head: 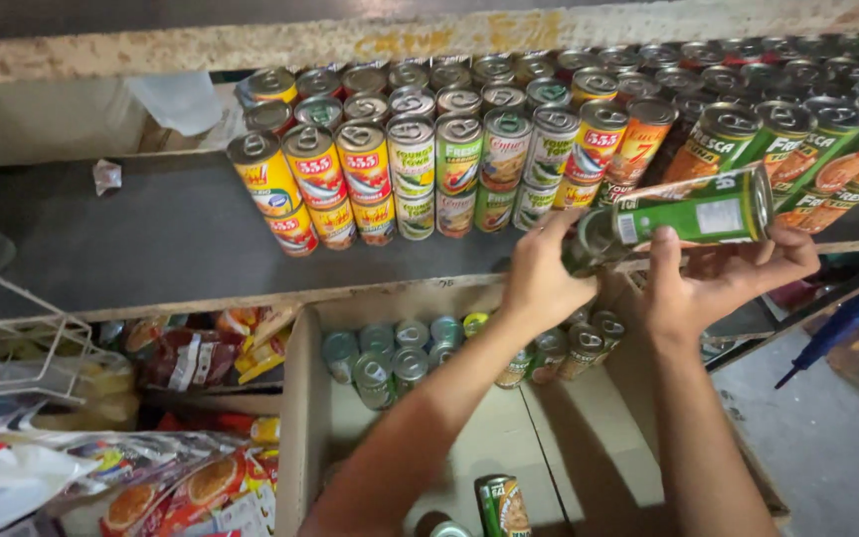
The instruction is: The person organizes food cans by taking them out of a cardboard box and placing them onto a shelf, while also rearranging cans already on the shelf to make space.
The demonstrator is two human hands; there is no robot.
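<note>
Green can [693, 214] held sideways above the shelf [151, 239], gripped at each end by left hand [541, 283] and right hand [718, 283]. Stacked cans [429, 164] stand just behind; cardboard box [295, 428] below.

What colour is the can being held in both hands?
Green, with a white label panel; the can shows best in the head view, lying sideways.

Green can [693, 211], white label patch

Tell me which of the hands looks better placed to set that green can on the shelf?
Probably the right hand: it wraps the green can along its body, beside the shelved cans. The left hand only steadies the can's dark end, farther from that stack.
</note>
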